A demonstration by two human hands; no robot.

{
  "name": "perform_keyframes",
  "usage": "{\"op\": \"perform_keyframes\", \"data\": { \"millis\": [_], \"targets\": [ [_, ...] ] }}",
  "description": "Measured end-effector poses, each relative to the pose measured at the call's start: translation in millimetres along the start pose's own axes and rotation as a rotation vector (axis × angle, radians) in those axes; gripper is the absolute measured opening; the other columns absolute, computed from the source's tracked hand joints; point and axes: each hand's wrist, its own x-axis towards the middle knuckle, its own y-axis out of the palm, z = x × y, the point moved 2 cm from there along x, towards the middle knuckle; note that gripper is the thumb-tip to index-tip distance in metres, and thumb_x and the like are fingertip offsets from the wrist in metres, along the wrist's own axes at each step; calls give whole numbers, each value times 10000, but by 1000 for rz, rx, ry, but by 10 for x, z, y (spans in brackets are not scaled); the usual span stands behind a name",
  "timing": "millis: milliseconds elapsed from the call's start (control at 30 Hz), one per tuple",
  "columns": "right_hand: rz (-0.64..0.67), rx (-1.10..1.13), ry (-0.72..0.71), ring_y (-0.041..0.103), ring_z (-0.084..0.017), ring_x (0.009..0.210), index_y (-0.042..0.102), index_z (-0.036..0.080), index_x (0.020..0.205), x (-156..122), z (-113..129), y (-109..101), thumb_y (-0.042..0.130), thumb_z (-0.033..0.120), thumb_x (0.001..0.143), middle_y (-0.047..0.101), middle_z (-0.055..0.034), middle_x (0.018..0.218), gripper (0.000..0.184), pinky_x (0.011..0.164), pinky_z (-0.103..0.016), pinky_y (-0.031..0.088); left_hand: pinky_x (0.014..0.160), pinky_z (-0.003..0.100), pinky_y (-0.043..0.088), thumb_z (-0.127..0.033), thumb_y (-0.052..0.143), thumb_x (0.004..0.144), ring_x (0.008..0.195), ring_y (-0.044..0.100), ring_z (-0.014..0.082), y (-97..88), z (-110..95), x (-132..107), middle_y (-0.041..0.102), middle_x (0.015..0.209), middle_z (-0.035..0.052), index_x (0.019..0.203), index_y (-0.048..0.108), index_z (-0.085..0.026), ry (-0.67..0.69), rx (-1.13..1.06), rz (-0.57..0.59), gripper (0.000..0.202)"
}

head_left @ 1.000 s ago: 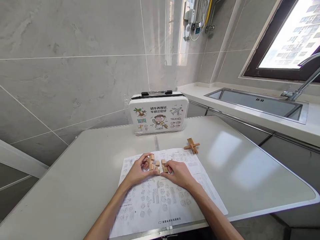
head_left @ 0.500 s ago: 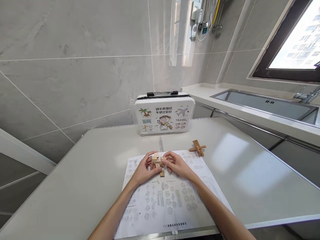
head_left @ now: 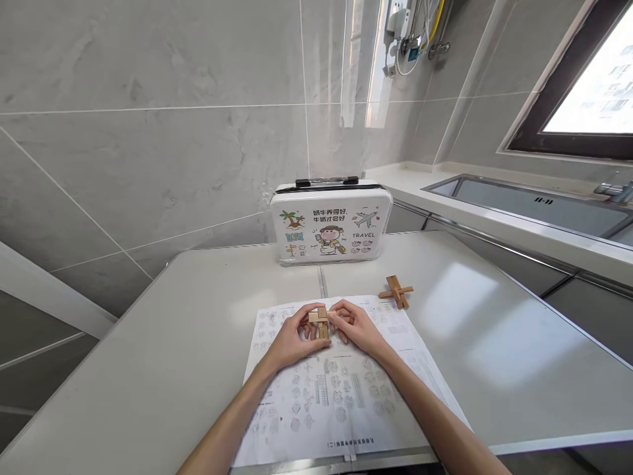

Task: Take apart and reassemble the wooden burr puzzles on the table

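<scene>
A small wooden interlocking puzzle of pale bars is held between both hands, over the upper part of a printed sheet. My left hand grips it from the left, fingers behind and thumb at the lower end of its upright bar. From the right, my right hand pinches the end of the crossbar between thumb and fingers. The bars form a cross shape; their far sides are hidden by the fingers. A second wooden puzzle, cross-shaped and darker, lies on the table right of my right hand.
A white case with cartoon prints stands at the back of the white table, against the grey tiled wall. To the right is a counter with a sink. The sheet reaches the table's front edge.
The pieces between my hands have come closer together into a compact cross, and the lower block no longer sticks out apart. The view has shifted slightly.
</scene>
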Motion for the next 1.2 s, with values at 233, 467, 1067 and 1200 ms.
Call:
{"op": "perform_keyframes", "data": {
  "millis": [233, 467, 1067, 1200],
  "targets": [
    [-48, -10, -21, 453, -94, 420, 624, 237, 1047, 22, -32, -19, 644, 606, 937, 651, 36, 707, 385, 460, -247, 367, 727, 270, 490, -377, 896, 742, 723, 550, 129, 2, 36, 33, 655, 940, 3, 1390, 567, -249, -45, -158, -42, 737],
    [-66, -582, -187, 519, -160, 574, 584, 254, 886, -83, 32, -10, 736, 477, 876, 558, 51, 636, 270, 589, -280, 366, 712, 259, 505, -414, 873, 767, 671, 517, 100, -86, 113, 101, 662, 908, -1, 1417, 522, -235, -122, -317, -326, 760],
    [-85, -998, -318, 609, -161, 679, 614, 229, 1071, -84, -70, 142, 739, 435, 880, 626, 36, 777, 307, 594, -259, 338, 659, 232, 464, -397, 850, 769, 636, 474, 96, -52, 105, 100, 649, 873, -8, 1421, 540, -219, -113, -221, -384, 744],
    [-119, -1086, -321, 644, -185, 740, 635, 225, 940, -38, -127, 234, 719, 395, 914, 662, 1, 804, 191, 582, -272, 320, 676, 236, 479, -403, 850, 776, 640, 481, 100, -52, 130, 101, 649, 855, -13, 1430, 541, -229, -110, -196, -374, 744]
  ]
}}
